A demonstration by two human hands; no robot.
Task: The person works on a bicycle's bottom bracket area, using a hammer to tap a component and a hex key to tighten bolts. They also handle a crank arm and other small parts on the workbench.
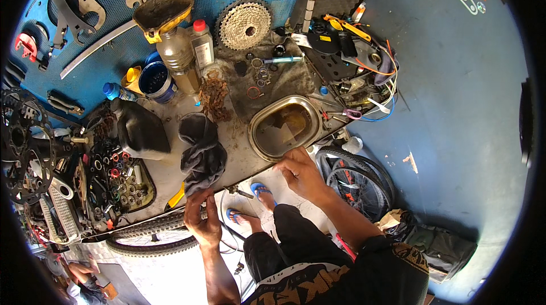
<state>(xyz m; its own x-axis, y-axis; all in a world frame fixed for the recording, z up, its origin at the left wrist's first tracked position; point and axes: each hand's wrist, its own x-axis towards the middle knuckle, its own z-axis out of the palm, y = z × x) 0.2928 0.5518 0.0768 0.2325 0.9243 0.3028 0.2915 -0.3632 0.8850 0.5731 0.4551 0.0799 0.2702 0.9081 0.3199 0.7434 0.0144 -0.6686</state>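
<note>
My left hand [202, 219] grips the lower end of a dark grey rag [202, 151] that lies on the dirty workbench [170, 171]. My right hand [300, 173] is at the near rim of an oval metal pan [284, 127] holding brownish liquid; its fingers curl at the rim, and whether they hold anything is hidden. A rusty bicycle chain [215, 95] lies just beyond the rag. My feet in blue sandals [260, 191] show below the bench edge.
A black jug [139, 128], a brown oil bottle [177, 57], a blue tin [154, 80], a cassette sprocket [245, 25] and a tray of small rings and washers [116, 180] crowd the bench. Wrenches hang on the blue wall [85, 3]. Bicycle wheels [358, 182] lean below.
</note>
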